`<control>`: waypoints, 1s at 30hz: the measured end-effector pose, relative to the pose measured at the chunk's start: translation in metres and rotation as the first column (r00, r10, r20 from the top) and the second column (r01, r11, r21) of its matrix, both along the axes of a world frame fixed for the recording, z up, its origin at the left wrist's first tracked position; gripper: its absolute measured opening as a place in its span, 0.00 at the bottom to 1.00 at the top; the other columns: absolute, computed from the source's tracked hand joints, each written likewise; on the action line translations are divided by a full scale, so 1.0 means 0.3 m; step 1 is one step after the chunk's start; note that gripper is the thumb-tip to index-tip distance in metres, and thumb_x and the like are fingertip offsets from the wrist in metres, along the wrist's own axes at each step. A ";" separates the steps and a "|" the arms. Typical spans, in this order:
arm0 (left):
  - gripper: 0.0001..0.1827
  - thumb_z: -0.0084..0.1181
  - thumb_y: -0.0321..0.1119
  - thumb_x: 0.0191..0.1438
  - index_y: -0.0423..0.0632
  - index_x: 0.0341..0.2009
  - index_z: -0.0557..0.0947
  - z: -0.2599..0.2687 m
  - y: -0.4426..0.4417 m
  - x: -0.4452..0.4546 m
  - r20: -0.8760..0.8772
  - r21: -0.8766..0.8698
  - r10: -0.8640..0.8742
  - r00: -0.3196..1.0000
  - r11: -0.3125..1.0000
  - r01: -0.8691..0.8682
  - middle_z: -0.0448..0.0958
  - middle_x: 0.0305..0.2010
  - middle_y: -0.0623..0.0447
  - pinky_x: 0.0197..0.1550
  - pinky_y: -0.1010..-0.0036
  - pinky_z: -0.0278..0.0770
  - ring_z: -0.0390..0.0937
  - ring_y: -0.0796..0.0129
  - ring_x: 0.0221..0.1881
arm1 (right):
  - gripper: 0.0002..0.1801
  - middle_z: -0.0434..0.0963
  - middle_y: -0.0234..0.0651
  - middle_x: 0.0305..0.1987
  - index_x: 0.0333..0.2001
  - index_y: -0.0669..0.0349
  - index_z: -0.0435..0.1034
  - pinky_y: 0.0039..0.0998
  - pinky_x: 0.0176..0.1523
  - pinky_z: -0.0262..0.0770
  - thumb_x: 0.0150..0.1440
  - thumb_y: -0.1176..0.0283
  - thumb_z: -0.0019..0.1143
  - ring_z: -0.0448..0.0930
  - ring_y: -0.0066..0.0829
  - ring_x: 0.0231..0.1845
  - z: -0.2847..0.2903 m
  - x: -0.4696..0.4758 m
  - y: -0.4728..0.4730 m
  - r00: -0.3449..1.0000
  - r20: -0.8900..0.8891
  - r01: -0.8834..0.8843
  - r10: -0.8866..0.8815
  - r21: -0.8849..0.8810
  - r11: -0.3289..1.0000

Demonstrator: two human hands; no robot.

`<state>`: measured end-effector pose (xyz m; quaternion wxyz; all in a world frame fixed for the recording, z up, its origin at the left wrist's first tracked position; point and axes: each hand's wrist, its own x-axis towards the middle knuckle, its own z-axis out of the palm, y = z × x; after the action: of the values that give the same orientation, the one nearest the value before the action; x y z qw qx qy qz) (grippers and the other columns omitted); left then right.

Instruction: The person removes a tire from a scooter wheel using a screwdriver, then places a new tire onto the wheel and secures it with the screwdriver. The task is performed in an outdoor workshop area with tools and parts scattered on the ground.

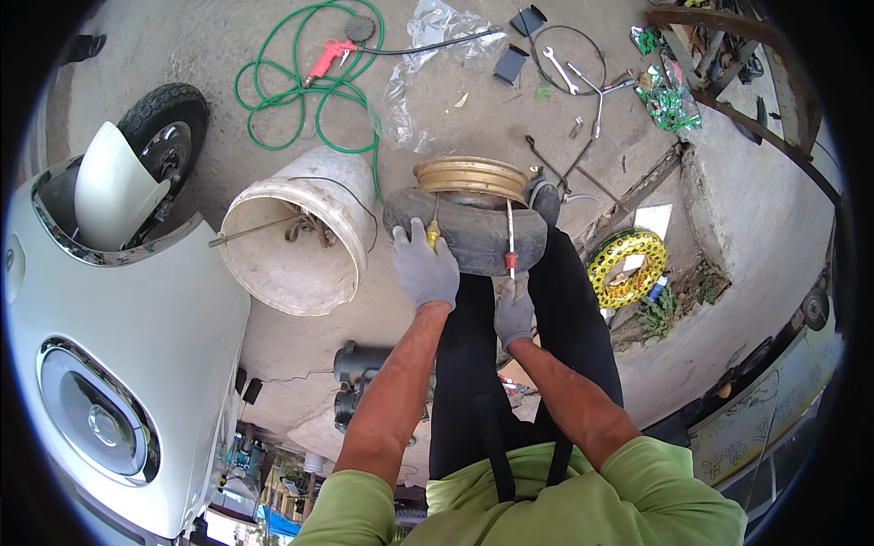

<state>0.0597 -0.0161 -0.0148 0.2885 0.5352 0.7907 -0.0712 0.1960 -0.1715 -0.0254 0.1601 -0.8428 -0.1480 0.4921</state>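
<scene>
A black rubber tyre [468, 249] is partly off a gold-coloured wheel rim [471, 176], which sticks up beyond it. My gloved left hand [425, 269] presses against the tyre's left side, around a yellow-handled tool [433, 234] whose metal shaft reaches to the rim. In my gloved right hand [515, 312] is the lower end of a metal bar [511, 235] with a red collar. That bar crosses the tyre and its far end is at the rim's edge. The tyre rests at my legs, beside my right shoe [545, 201].
Left stand a white bucket [321, 177] and a white vehicle body [136, 300] with a front wheel [167, 133]. Ahead lie a green air hose [273, 102], a red air gun [330, 58], a wrench [560, 69] and a three-way socket wrench [601, 95]. A yellow-wrapped tyre [627, 268] lies right.
</scene>
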 end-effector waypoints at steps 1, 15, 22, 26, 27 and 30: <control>0.31 0.63 0.39 0.62 0.41 0.68 0.78 -0.003 -0.021 -0.013 0.002 0.016 -0.027 1.000 1.000 0.027 0.71 0.70 0.24 0.64 0.48 0.76 0.74 0.33 0.65 | 0.21 0.80 0.37 0.28 0.42 0.66 0.74 0.33 0.29 0.70 0.78 0.58 0.47 0.74 0.22 0.25 0.014 0.003 0.005 0.997 0.029 -0.078 0.078 -0.010 0.997; 0.22 0.61 0.43 0.64 0.50 0.60 0.86 0.091 0.177 -0.078 0.029 -0.256 -0.121 0.992 0.959 0.124 0.85 0.57 0.37 0.60 0.52 0.80 0.83 0.40 0.57 | 0.22 0.81 0.59 0.36 0.41 0.65 0.76 0.54 0.43 0.77 0.75 0.55 0.50 0.81 0.67 0.42 0.114 0.236 0.058 0.915 -0.033 -0.404 0.403 -0.091 0.910; 0.20 0.58 0.45 0.67 0.55 0.59 0.84 0.076 0.195 -0.083 -0.008 -0.301 -0.196 0.981 0.936 0.185 0.82 0.55 0.40 0.54 0.49 0.82 0.85 0.41 0.52 | 0.23 0.84 0.54 0.37 0.40 0.65 0.79 0.48 0.50 0.78 0.74 0.56 0.47 0.84 0.58 0.44 0.182 0.525 0.205 0.831 -0.335 -0.527 0.444 -0.219 0.821; 0.20 0.58 0.45 0.66 0.55 0.59 0.84 0.080 0.189 -0.091 -0.011 -0.285 -0.187 0.982 0.942 0.176 0.82 0.55 0.41 0.54 0.49 0.82 0.85 0.41 0.53 | 0.24 0.86 0.59 0.45 0.43 0.67 0.82 0.51 0.55 0.79 0.71 0.55 0.49 0.85 0.59 0.52 0.188 0.597 0.373 0.706 -0.325 -0.708 0.629 -0.333 0.623; 0.20 0.58 0.45 0.66 0.55 0.59 0.84 0.085 0.195 -0.081 -0.010 -0.281 -0.182 0.983 0.944 0.172 0.82 0.55 0.41 0.53 0.49 0.82 0.85 0.41 0.53 | 0.24 0.86 0.59 0.47 0.44 0.66 0.82 0.52 0.57 0.80 0.70 0.56 0.50 0.85 0.60 0.55 0.206 0.606 0.461 0.594 -0.299 -0.797 0.747 -0.348 0.494; 0.20 0.58 0.45 0.66 0.55 0.59 0.84 0.091 0.194 -0.073 -0.014 -0.260 -0.180 0.984 0.951 0.170 0.82 0.55 0.41 0.53 0.50 0.82 0.85 0.42 0.53 | 0.24 0.85 0.59 0.50 0.47 0.66 0.83 0.51 0.57 0.82 0.69 0.56 0.50 0.84 0.60 0.58 0.143 0.623 0.631 0.303 -0.348 -0.923 0.887 -0.340 0.182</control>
<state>0.0377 0.0420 0.0124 0.3334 0.5596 0.7295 -0.2086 0.3831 0.0178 0.0176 -0.3714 -0.5821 -0.4822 0.5392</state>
